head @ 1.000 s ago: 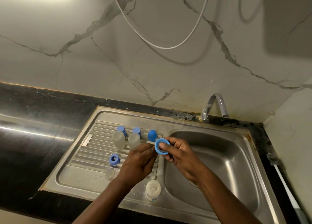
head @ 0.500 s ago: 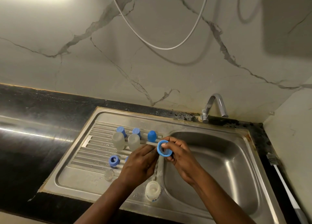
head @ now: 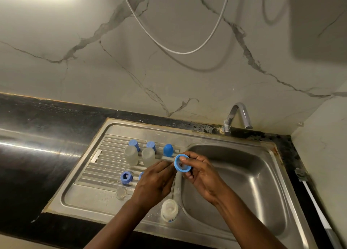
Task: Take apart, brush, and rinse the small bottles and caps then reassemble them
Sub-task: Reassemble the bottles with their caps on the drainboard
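Currently: blue cap (head: 181,164), pinched by the fingers of the right hand (head: 203,173), above the divide between drainboard (head: 90,192) and basin (head: 244,173). Left hand (head: 154,183) just beside it, fingers curled; contents cannot be told. Two frosted bottles (head: 130,155) upright on drainboard.

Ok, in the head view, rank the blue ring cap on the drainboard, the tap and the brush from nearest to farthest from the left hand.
1. Blue ring cap: just left of the left hand, on the drainboard.
2. Tap: back right, behind the basin.
3. Brush: far right, beyond the basin.
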The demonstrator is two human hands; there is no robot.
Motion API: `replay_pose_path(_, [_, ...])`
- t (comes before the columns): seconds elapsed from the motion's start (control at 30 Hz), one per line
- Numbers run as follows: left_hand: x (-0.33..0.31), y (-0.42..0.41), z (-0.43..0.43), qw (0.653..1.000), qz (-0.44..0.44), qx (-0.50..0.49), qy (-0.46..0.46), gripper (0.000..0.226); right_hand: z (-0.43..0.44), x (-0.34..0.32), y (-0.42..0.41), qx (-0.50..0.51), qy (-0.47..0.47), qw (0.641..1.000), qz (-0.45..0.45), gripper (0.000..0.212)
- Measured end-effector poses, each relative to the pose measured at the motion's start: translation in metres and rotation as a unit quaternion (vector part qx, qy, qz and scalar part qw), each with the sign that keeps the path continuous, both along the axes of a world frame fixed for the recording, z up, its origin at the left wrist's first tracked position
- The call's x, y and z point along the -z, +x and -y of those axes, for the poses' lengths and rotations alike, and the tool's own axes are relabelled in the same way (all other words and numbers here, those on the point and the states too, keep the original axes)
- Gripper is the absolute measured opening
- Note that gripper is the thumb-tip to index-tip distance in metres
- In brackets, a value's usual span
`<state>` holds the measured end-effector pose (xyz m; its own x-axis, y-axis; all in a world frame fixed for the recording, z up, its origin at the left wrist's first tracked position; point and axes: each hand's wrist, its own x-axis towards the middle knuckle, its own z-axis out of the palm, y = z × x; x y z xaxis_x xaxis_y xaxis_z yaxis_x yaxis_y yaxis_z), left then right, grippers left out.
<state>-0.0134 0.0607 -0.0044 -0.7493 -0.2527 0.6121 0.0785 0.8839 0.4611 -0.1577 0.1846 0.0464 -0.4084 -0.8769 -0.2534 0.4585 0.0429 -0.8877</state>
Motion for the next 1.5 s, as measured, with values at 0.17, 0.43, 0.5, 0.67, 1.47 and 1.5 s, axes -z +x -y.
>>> replay_pose_path(0.17, [-0.010,-0.002,-0.004,0.993,-0.030,-0.003,0.116,0.025,-0.003,-0.006,-0.001,-0.014,-0.008,1.000,0.014,0.032])
replay_pose_path(0.43, [-0.023,-0.006,-0.007,0.953,-0.062,-0.020,0.295,0.024,-0.002,-0.007,0.003,-0.011,-0.031,0.999,0.031,0.037])
replay_pose_path(0.5, [-0.026,-0.006,-0.005,0.951,-0.066,-0.020,0.302,0.026,-0.002,-0.006,0.003,-0.008,-0.037,0.999,0.031,0.038])
replay_pose_path(0.67, [-0.029,-0.005,-0.002,0.944,-0.043,-0.030,0.326,0.021,-0.003,-0.011,-0.003,-0.025,-0.024,0.999,-0.016,0.040])
replay_pose_path(1.47, [-0.041,-0.001,-0.002,0.960,-0.014,-0.051,0.274,0.018,0.005,-0.011,-0.011,0.012,0.012,0.996,-0.091,0.040])
replay_pose_path(1.5, [-0.041,-0.001,-0.001,0.959,-0.008,-0.048,0.280,0.018,0.005,-0.011,-0.012,0.002,0.010,0.996,-0.088,0.041])
